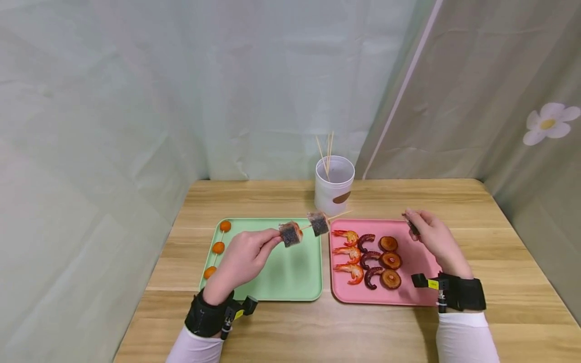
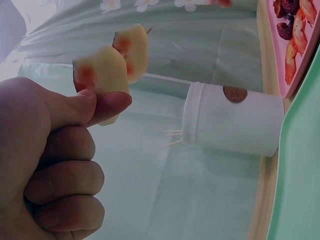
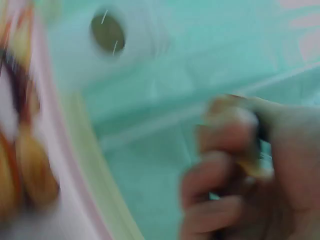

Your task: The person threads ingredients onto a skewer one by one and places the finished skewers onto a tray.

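Note:
My left hand [image 1: 247,254] pinches the near one of two fish pieces [image 1: 290,234] threaded on a bamboo skewer [image 1: 340,215], above the green tray [image 1: 290,287]. The pieces have dark speckled skin on one side; in the left wrist view the fish piece [image 2: 102,72] shows pale flesh with a red patch. The skewer's bare end sticks out to the right, past the second fish piece [image 1: 319,223]. Over the right part of the pink tray [image 1: 417,297], my right hand [image 1: 436,239] holds another dark-skinned fish piece [image 1: 412,227] between thumb and fingers.
Orange balls on a skewer [image 1: 218,247] lie along the green tray's left side. On the pink tray are columns of shrimp [image 1: 348,253], octopus tentacles [image 1: 371,258] and mushroom caps [image 1: 390,260]. A white bucket [image 1: 330,196] with several bamboo skewers [image 1: 329,151] stands behind the trays.

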`<state>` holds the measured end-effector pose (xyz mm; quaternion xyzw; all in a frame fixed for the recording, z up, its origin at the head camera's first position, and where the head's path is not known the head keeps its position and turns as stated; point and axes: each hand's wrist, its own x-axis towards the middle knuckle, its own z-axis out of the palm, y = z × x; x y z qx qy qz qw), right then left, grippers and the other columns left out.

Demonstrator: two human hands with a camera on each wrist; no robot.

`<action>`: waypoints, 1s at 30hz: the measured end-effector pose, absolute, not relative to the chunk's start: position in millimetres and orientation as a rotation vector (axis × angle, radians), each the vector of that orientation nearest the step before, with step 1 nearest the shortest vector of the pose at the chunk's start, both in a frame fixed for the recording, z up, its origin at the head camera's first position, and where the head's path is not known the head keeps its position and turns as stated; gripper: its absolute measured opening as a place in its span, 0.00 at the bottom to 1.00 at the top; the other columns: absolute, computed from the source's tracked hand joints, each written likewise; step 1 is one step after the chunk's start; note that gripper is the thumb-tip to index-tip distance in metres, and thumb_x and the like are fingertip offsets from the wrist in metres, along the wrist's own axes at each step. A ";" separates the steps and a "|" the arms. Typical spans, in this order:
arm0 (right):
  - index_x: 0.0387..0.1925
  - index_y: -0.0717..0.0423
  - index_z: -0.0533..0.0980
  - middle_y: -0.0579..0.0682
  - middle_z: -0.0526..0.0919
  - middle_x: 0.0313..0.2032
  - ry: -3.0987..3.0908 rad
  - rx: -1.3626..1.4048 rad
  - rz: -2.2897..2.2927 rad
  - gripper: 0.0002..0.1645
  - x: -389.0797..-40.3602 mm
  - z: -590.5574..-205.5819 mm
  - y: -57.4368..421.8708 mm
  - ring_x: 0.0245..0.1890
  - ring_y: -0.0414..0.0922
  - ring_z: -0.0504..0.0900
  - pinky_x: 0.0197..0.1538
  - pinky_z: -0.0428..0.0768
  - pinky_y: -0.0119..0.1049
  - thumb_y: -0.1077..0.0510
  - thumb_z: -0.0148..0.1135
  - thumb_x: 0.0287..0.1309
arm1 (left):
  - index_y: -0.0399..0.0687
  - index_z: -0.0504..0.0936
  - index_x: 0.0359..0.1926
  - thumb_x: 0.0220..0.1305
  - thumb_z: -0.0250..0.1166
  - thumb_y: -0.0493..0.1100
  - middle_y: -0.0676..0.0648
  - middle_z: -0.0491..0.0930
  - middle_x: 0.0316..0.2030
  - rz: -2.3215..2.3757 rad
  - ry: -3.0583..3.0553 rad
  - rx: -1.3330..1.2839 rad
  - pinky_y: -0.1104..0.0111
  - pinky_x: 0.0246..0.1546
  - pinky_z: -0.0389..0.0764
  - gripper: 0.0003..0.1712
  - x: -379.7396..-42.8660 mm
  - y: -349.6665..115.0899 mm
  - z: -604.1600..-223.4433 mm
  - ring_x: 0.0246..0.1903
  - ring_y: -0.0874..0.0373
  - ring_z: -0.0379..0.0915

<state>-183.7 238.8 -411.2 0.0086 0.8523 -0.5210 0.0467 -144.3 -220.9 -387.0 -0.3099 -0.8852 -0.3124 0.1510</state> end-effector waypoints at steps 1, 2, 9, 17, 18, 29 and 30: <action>0.49 0.63 0.74 0.49 0.70 0.28 2.553 0.051 -1.706 0.37 -182.1 -408.7 233.9 0.31 0.52 0.72 0.39 0.66 0.43 0.30 0.47 0.81 | 0.47 0.88 0.40 0.75 0.69 0.38 0.62 0.65 0.19 -0.897 -2.539 -0.895 0.71 0.21 0.63 0.04 -144.0 -220.3 -387.1 0.18 0.69 0.57; 0.45 0.61 0.73 0.48 0.67 0.26 2.496 0.055 -1.829 0.36 -180.6 -406.5 228.5 0.29 0.52 0.69 0.38 0.64 0.43 0.30 0.46 0.81 | 0.48 0.88 0.40 0.75 0.69 0.38 0.62 0.65 0.20 -0.894 -2.534 -0.901 0.71 0.21 0.63 0.04 -143.6 -219.7 -387.3 0.18 0.69 0.58; 0.28 0.51 0.63 0.50 0.55 0.21 1.977 -0.203 -2.437 0.32 -176.4 -401.0 187.6 0.22 0.50 0.53 0.34 0.50 0.47 0.34 0.39 0.85 | 0.46 0.89 0.41 0.75 0.69 0.38 0.59 0.74 0.23 -0.895 -2.502 -0.967 0.71 0.23 0.66 0.04 -139.0 -213.3 -386.5 0.20 0.69 0.61; 0.32 0.49 0.66 0.46 0.56 0.23 1.679 -0.247 -2.387 0.29 -178.1 -407.6 170.9 0.23 0.48 0.50 0.33 0.48 0.45 0.37 0.35 0.87 | 0.48 0.90 0.42 0.76 0.68 0.40 0.60 0.75 0.22 -0.903 -2.547 -0.987 0.71 0.23 0.67 0.05 -137.1 -205.8 -387.9 0.20 0.70 0.61; 0.34 0.50 0.66 0.47 0.56 0.23 1.703 -0.250 -2.364 0.27 -177.2 -407.2 169.2 0.23 0.49 0.50 0.33 0.48 0.45 0.37 0.37 0.87 | 0.48 0.90 0.42 0.76 0.68 0.40 0.59 0.76 0.23 -0.900 -2.547 -0.989 0.71 0.23 0.67 0.05 -137.2 -205.3 -388.5 0.20 0.70 0.61; 0.36 0.52 0.63 0.45 0.60 0.23 1.940 -0.303 -2.113 0.33 -165.9 -399.9 147.9 0.24 0.44 0.60 0.35 0.53 0.48 0.29 0.36 0.82 | 0.49 0.90 0.41 0.76 0.68 0.41 0.61 0.71 0.21 -0.887 -2.572 -0.978 0.71 0.22 0.64 0.05 -137.9 -203.2 -389.5 0.19 0.70 0.58; 0.36 0.52 0.62 0.45 0.61 0.23 1.946 -0.300 -2.108 0.33 -165.4 -400.1 147.5 0.24 0.44 0.61 0.35 0.53 0.48 0.29 0.36 0.82 | 0.48 0.90 0.41 0.76 0.68 0.41 0.61 0.71 0.21 -0.885 -2.572 -0.975 0.71 0.22 0.64 0.05 -137.8 -203.0 -389.5 0.19 0.70 0.58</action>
